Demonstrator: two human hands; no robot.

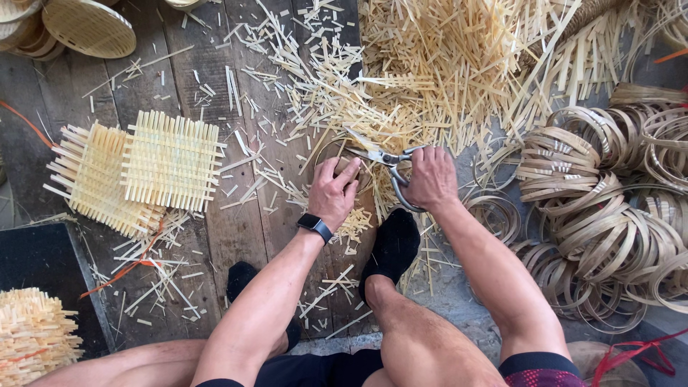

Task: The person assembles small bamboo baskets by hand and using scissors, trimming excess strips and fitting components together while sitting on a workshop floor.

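My left hand (332,192), with a black watch on the wrist, presses down on a small round bamboo piece (356,174) on the wooden floor. A thin bamboo hoop (324,149) rings that piece. Most of the piece is hidden under my fingers. My right hand (431,179) grips the handles of metal shears (387,159), whose blades point left over the piece. My foot in a black sock (393,244) rests just below the work.
Two square woven bamboo mats (170,160) lie at left. Bamboo strip offcuts (430,64) are heaped at top centre. Many bamboo hoops (609,208) pile at right. Round woven baskets (89,25) sit top left, another stack of mats (32,333) bottom left.
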